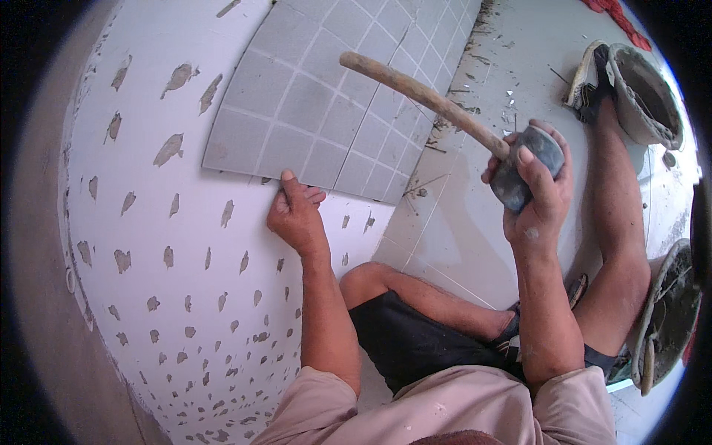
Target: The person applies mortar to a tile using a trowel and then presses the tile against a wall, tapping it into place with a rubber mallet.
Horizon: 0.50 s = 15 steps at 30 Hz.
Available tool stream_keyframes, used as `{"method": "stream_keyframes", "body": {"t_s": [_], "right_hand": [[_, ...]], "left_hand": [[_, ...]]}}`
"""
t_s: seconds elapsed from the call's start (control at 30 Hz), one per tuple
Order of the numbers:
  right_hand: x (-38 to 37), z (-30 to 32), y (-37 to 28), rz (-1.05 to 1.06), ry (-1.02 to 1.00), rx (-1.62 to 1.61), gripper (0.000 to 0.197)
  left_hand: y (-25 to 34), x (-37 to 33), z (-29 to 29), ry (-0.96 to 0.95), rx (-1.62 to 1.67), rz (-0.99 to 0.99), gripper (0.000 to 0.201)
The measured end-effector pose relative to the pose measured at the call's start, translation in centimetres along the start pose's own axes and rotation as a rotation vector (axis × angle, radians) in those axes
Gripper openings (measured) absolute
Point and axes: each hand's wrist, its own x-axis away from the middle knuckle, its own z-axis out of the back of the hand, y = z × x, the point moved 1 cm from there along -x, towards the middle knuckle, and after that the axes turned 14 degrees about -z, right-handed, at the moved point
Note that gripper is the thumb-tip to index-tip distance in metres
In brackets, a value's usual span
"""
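Observation:
My right hand (545, 185) is wrapped round the dark head of a rubber mallet (430, 96). Its wooden handle points up and left, in front of the tiled wall. My left hand (299, 215) is at the near edge of a grey tile (285, 111) patterned in squares, thumb against the edge and fingers curled in. This tile lies against the white wall (141, 230), which is pocked with chipped grey patches. Beside it, toward the floor, another grey tile (378, 156) meets it along a thin dark seam.
Rubble and small chips (512, 104) lie on the pale floor along the wall's foot. A mortar-stained bucket (645, 96) stands at the far right by my foot. Nearer, a dirty round tub (667, 311) sits beside my bent leg. A red cloth (619, 18) lies at the top right.

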Motion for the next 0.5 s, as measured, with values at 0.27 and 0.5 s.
{"method": "stream_keyframes", "body": {"t_s": [0.27,0.5], "right_hand": [[-1.5,-1.8,1.4,-0.107,-0.039,0.003,0.060],[-3.6,-2.8,-0.2,-0.073,-0.098,-0.050,0.057]], "left_hand": [[-0.3,-0.2,0.4,0.004,0.032,0.034,0.057],[0.7,0.4,-0.4,0.007,0.034,0.047,0.058]]}}
